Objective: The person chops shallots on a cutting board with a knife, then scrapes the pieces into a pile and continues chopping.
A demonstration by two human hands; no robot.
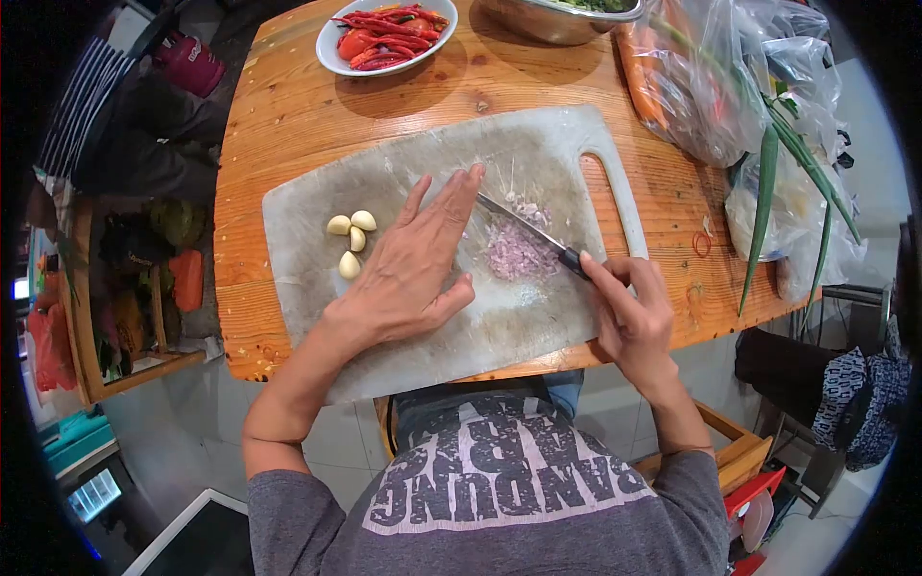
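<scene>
My right hand [634, 312] grips the black handle of a knife [523, 225], its blade angled up and left over the cutting board [423, 370]. Stretched out flat, my left hand [413, 254] has its fingertips right at the knife's tip, with the thumb apart. Finely chopped shallot [523, 252], pale purple, lies in a small heap under and beside the blade. Several peeled garlic cloves [350, 265] rest on the board to the left of my left hand.
A white bowl of red chilies [389, 43] stands at the back, beside a metal bowl [552, 24] with greens. Plastic bags with carrots [645, 82] and green scallion leaves [764, 206] lie on the right. A rubber band [702, 246] sits near the board's handle.
</scene>
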